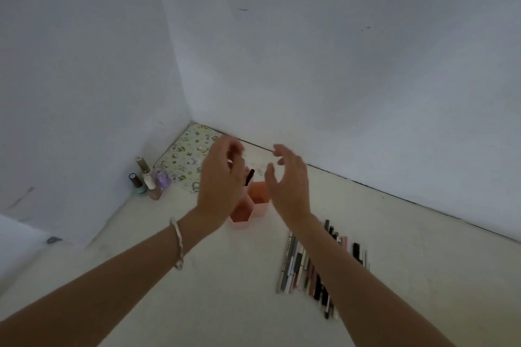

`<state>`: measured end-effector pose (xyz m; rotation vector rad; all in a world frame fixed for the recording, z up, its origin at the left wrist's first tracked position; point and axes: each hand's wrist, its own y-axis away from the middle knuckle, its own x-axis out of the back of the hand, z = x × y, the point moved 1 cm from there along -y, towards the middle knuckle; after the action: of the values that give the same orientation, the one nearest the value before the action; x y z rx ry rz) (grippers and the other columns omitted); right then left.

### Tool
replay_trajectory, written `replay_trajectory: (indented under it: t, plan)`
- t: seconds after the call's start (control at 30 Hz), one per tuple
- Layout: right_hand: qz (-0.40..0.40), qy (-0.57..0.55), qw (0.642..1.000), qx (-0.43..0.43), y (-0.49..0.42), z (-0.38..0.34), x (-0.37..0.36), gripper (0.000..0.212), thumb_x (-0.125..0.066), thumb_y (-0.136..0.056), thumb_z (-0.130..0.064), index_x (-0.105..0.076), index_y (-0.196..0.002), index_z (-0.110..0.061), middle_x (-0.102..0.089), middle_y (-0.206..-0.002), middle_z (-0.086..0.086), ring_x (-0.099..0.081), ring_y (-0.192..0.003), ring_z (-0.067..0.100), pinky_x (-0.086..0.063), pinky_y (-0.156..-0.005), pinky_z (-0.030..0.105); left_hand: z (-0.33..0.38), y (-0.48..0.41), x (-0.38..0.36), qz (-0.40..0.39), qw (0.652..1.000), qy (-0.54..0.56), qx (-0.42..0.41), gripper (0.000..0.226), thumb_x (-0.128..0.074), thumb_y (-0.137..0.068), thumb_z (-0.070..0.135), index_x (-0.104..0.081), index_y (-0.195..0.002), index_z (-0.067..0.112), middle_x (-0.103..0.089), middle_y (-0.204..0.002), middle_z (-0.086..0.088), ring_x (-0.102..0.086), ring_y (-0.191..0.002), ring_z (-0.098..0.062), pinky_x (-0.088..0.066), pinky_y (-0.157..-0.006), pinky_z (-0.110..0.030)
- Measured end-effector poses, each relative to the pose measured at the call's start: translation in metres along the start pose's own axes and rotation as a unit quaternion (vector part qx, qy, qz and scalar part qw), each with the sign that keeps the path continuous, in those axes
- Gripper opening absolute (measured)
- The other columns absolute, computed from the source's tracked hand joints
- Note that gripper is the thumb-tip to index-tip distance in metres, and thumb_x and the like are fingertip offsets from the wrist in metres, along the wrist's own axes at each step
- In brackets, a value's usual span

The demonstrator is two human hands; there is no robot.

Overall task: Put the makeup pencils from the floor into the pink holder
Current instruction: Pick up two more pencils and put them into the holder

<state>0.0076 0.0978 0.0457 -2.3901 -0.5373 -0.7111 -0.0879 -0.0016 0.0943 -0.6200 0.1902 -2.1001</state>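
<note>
My left hand (pixel 222 177) and right hand (pixel 289 180) hover over the pink holder (pixel 260 193), grip loose, empty (one pencil (pixel 249 176) inside).

Room corner, as seen standing here: two plain white walls (pixel 366 65) are meeting, faint scuffs showing. Pale floor (pixel 225 296) is lying in dim, even light. Patterned mat (pixel 183 158) is filling the corner; small nail polish bottles (pixel 149 181) are standing just beside it.
</note>
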Motion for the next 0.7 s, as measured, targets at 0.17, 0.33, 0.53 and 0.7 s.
replay_trajectory:
  t: [0.17,0.33,0.53,0.7]
  plan:
    - [0.057,-0.037,0.992,-0.102,-0.019,0.031,0.058,0.041,-0.049,-0.087,-0.008,-0.047,-0.123,-0.028,-0.062,-0.101,-0.009,-0.058,-0.087,0.010,-0.045,-0.079,0.024,-0.015,0.063,-0.080,-0.300,0.937,-0.175,0.037,0.015,-0.052,-0.088,0.011,-0.054,-0.090,0.025,-0.059,-0.079,0.011,-0.056,-0.068,-0.003,-0.047,-0.057,-0.017]
    - [0.051,-0.018,0.988,-0.145,-0.004,0.067,0.095,0.042,-0.049,-0.085,-0.004,-0.050,-0.119,-0.029,-0.064,-0.092,-0.012,-0.057,-0.078,0.002,-0.043,-0.069,0.018,-0.053,0.084,-0.127,-0.379,0.871,-0.252,0.184,0.024,-0.051,-0.095,0.015,-0.054,-0.118,0.009,-0.062,-0.113,-0.006,-0.061,-0.105,-0.021,-0.049,-0.086,-0.029]
    - [0.038,-0.006,0.979,-0.202,0.020,0.096,0.113,0.042,-0.049,-0.086,0.000,-0.053,-0.120,-0.025,-0.064,-0.091,-0.011,-0.056,-0.075,0.004,-0.043,-0.069,0.021,-0.067,0.088,-0.153,-0.346,0.861,-0.298,0.223,0.027,-0.056,-0.094,0.025,-0.051,-0.116,0.009,-0.062,-0.117,-0.008,-0.062,-0.108,-0.027,-0.044,-0.077,-0.029]
    - [0.023,-0.007,0.977,-0.213,0.027,0.105,0.110,0.042,-0.049,-0.086,0.000,-0.053,-0.120,-0.024,-0.063,-0.091,-0.011,-0.055,-0.075,0.002,-0.041,-0.068,0.018,-0.074,0.085,-0.158,-0.336,0.856,-0.291,0.264,0.023,-0.053,-0.091,0.013,-0.053,-0.113,0.007,-0.063,-0.115,-0.011,-0.063,-0.106,-0.028,-0.049,-0.080,-0.031]
